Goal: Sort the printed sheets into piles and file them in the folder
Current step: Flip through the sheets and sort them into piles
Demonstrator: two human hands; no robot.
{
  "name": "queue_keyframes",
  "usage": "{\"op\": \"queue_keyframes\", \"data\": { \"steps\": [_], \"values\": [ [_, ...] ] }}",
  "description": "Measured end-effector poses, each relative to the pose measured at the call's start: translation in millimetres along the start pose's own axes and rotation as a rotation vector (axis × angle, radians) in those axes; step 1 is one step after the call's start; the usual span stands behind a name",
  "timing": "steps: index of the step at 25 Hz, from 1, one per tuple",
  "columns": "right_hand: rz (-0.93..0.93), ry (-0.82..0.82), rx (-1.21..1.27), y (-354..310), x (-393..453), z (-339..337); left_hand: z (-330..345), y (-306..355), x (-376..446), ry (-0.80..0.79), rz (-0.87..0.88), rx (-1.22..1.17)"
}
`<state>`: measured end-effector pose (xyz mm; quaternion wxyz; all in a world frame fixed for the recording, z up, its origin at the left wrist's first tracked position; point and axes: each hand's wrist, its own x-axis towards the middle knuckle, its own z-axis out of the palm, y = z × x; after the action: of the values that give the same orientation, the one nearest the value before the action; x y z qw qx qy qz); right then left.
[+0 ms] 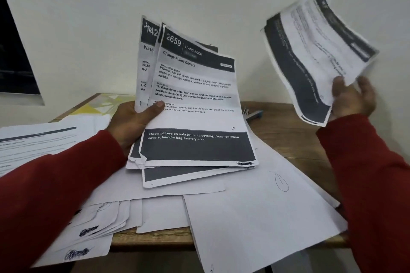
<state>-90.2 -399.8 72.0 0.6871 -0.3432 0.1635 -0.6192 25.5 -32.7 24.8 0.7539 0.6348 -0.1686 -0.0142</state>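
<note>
Left hand gripping sheaf headed "2659 Living Room, Change Pillow Covers" over wooden table; right hand pinching blurred sheet far right; loose papers near.

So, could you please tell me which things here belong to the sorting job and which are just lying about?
Job:
- stack of printed sheets, gripped by left hand
- single sheet, held up by right hand
- loose sheets on the table

Lying about:
- stapler
- yellow patterned board
</note>
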Motion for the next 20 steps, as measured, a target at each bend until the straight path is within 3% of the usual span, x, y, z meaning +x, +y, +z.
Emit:
{"op": "queue_keyframes", "data": {
  "steps": [5,9,15,20],
  "values": [
    [0.04,-0.452,-0.26,18,-63,25,0,0,3,-0.002,-0.006,0.007],
    [0.159,-0.66,-0.357,40,-105,29,-2,-2,2,-0.011,-0.004,-0.032],
    [0.411,-0.691,-0.325,41,-110,27,-3,-6,5,-0.02,0.034,-0.008],
    [0.422,-0.707,-0.27,37,-110,27,-1,-3,2,-0.046,0.056,-0.032]
  ]
}}
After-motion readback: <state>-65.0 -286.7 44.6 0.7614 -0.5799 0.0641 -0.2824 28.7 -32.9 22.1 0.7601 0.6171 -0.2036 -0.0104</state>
